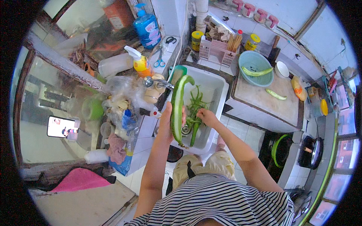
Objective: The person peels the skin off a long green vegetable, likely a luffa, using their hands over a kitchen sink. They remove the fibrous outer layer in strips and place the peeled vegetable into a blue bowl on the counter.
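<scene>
A long curved green gourd [177, 108], with a pale peeled strip along it, is gripped in my left hand [169, 120] above the white sink [223, 93]. My right hand [207, 117] is over the sink beside a heap of green peelings [195, 106], its fingers bent; whether they hold a peeler or anything else cannot be told. Another green gourd [194, 135] lies in the sink below the peelings. At the right, a light blue bowl [256, 80] holds a pale peeled gourd [258, 72], and a shorter peeled piece [275, 94] lies on the cutting board [249, 96].
A metal faucet [161, 84] reaches over the sink's left edge. Left of it stand a yellow spray bottle [142, 66] and plastic bags [120, 87]. Scissors [159, 60] lie farther back. A cleaver [273, 53] stands behind the bowl, beside a small white bowl [282, 69].
</scene>
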Tool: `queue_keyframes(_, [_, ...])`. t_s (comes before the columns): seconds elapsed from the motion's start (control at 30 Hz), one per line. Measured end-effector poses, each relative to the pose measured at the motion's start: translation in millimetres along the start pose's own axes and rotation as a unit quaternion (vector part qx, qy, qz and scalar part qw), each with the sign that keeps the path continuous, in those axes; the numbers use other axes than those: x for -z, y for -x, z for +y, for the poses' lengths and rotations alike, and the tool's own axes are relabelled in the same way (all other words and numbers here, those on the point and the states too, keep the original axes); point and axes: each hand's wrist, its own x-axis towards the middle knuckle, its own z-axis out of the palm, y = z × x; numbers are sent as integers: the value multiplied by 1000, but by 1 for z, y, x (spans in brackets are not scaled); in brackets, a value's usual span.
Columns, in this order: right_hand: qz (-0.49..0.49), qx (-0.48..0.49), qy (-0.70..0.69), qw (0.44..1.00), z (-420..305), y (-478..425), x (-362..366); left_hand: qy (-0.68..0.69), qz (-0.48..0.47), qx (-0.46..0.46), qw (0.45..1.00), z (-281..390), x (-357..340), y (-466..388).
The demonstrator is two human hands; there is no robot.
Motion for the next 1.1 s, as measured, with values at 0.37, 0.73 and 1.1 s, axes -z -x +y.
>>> queue_keyframes(0.37, [77, 242, -194, 948, -190, 111, 48, 42, 33, 11, 999, 0, -9, -3])
queue_keyframes(0.73, [74, 358, -60, 929, -207, 127, 40, 43, 28, 13, 999, -14, -17, 2])
queue_keyframes(1.1, [75, 325, -58, 941, -209, 124, 42, 107, 31, 16, 994, -16, -22, 14])
